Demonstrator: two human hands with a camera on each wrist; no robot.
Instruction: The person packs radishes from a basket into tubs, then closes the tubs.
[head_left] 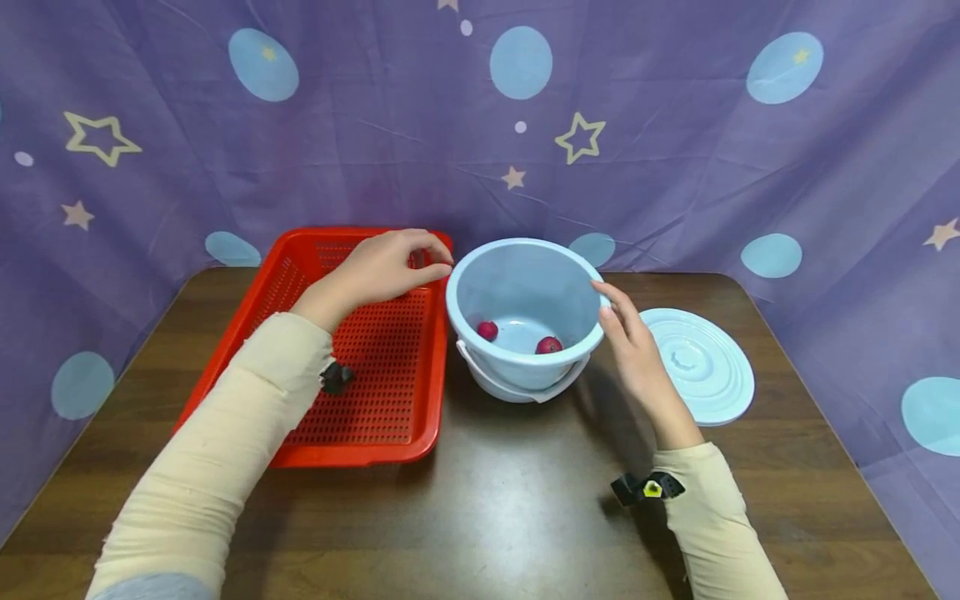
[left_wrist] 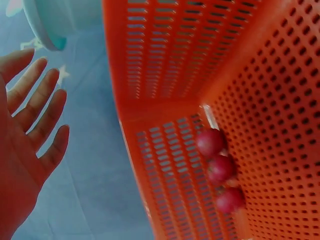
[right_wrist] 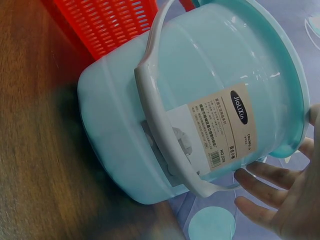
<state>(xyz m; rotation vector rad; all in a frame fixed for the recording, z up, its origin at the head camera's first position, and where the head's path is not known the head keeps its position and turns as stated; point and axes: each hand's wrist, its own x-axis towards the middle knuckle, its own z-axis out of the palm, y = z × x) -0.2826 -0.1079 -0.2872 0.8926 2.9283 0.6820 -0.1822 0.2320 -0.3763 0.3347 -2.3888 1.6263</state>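
Observation:
My left hand [head_left: 386,265] hovers over the right rim of a red perforated plastic basket [head_left: 431,400], its loosely bent fingers pointing at a light-blue bucket [head_left: 517,367]. Nothing is in it; the left wrist view shows its fingers spread. Three small round red items [left_wrist: 221,169] lie in a row inside the basket. Two similar round red items, one to the left [head_left: 487,331] and one to the right [head_left: 548,345], rest on the bucket's floor; their kind is unclear. At the bucket's right rim, my right hand [head_left: 637,350] touches with thumb and spread fingers, near the handle's joint [right_wrist: 200,187].
A round light-blue lid [head_left: 697,367] lies flat on the brown wooden table [head_left: 480,517], right of the bucket. The bucket's pale handle [head_left: 525,392] hangs down at its front. A purple curtain [head_left: 480,150] with stars and dots hangs behind the table.

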